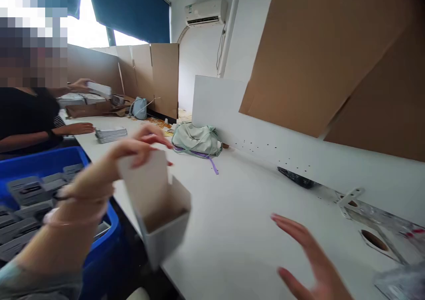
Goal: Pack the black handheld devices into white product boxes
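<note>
I'm in a small packing workroom. The long white bench (239,229) is walled off with cardboard sheets (318,47). A blue crate (49,156) of flat grey boxes (29,189) sits beside me, and a co-worker sorts stacks (111,134) further along (an air conditioner (206,13) hangs on the wall). My left hand (109,167) holds a white carton (159,211).

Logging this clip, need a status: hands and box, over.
Left hand grips open box by its flap, above table edge. Right hand open, over table, holds nothing. Bag far back; bin left of box.

matt grey cardboard box (162,211), smooth white table (239,229)
</note>
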The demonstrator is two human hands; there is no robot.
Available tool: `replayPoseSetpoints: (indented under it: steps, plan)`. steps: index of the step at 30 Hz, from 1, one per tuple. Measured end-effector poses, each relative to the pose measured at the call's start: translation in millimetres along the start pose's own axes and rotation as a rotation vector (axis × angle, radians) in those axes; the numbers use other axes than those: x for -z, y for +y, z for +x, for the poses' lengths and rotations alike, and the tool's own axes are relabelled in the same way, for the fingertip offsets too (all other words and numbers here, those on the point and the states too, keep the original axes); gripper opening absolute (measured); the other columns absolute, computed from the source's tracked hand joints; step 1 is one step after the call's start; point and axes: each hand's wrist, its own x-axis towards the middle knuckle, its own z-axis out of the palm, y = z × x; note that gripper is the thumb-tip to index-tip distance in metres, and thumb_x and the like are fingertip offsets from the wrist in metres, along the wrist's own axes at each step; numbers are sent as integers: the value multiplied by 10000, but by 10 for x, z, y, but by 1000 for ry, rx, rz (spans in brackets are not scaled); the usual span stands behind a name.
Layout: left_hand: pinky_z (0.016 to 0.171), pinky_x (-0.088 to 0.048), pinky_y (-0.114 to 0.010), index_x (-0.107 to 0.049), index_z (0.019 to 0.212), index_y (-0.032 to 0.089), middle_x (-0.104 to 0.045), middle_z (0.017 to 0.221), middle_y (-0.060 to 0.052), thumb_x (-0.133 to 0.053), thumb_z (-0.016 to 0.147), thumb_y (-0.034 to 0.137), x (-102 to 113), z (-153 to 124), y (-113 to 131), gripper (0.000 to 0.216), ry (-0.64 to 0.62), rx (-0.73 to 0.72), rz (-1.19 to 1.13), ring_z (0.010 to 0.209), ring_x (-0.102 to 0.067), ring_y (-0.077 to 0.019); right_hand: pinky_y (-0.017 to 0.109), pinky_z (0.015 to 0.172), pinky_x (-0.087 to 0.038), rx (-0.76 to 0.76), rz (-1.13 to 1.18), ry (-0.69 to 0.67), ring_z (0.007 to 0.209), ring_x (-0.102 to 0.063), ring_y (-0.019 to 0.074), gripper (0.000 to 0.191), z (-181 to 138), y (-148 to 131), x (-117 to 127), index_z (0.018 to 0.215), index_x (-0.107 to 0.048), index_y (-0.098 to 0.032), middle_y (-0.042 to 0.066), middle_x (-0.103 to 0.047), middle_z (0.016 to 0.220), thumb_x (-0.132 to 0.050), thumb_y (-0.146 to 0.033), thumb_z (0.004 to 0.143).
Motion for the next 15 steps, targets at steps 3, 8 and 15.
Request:
replayPoseSetpoints:
  steps: [3,8,15]
  plan:
    - [929,-518,-399,-419,435,152,-547,1042,-35,-686,789,339,-910,359,-199,481,-335,-91,-460,1087,-598,-237,555,1106,-401,-32,426,-254,1392,-415,342,953,349,-107,-304,1505,-266,-376,85,-373,1557,-758,-591,718]
    - [716,-608,-406,-532,597,185,-539,1287,-69,-794,692,398,-2057,614,-459,351,-385,90,-828,984,-655,-281,542,1086,-415,-140,1042,-309,1333,-497,322,970,540,35,-644,1516,-238,-347,102,-513,1455,-744,-607,730]
    - [875,-531,-404,-580,1285,226,-665,1231,-116,-458,937,537,-2333,600,-794,483,-570,244,-743,1061,-655,-280,511,1050,-443,-368,1071,-149,1234,-578,296,911,337,240,-634,1514,-211,-335,85,-580,1376,-747,-481,792]
